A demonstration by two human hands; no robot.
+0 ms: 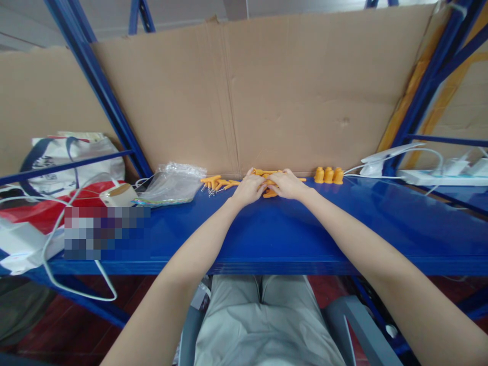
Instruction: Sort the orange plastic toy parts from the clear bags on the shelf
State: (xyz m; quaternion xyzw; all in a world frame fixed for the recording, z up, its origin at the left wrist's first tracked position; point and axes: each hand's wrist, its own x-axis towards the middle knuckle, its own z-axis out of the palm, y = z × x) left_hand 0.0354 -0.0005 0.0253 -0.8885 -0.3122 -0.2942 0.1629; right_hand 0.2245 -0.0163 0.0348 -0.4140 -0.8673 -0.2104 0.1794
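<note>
Left hand point(249, 188) and right hand point(288, 185), fingers curled over orange plastic pieces point(270, 193) at the rear of the blue worktop point(282, 234), grip undeterminable; step, seemingly two-handed handling, next calling for careful fingertip control; orange-handled corkscrews point(212, 182) lie left, three orange bell-shaped pieces point(328, 176) stand right.

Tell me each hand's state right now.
Left hand: at the orange pieces; grip can't be told.
Right hand: also at them; grip can't be told.
</note>
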